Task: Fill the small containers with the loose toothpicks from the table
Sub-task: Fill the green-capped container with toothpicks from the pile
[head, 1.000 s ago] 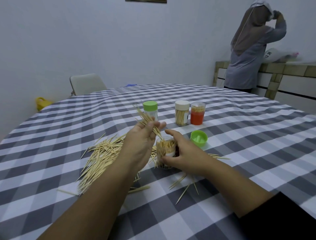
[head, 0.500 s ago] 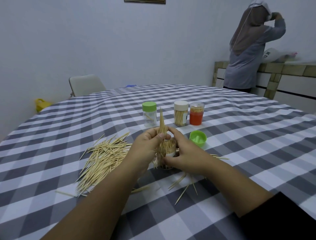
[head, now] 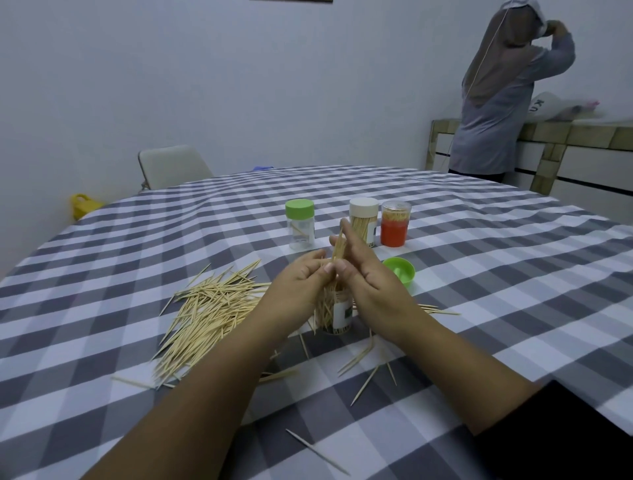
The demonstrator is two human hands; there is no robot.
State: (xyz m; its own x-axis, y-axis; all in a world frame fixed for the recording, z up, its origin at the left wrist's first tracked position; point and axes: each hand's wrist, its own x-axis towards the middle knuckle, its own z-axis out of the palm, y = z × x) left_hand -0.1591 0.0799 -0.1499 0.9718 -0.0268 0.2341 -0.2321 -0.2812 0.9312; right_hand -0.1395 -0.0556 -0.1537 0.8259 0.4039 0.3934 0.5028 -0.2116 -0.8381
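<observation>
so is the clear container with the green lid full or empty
Nearly empty: the clear container with the green lid stands capped, and only one or two toothpicks show through its wall.

We cannot see the open jar's [head: 337, 313] mouth behind both hands at centre; the picture frame [head: 291, 1] is cropped at the top edge.

A bench [head: 479, 260] under a grey-and-white checked cloth fills the lower frame. Left of centre lies a heap of loose toothpicks [head: 209, 315], with an open container [head: 337, 313] at centre and strays below it. Above centre stand a green-capped jar [head: 300, 224], a white-capped jar [head: 363, 221] and a red-banded jar [head: 395, 224], with a green lid [head: 400, 270] lying just below them.
</observation>
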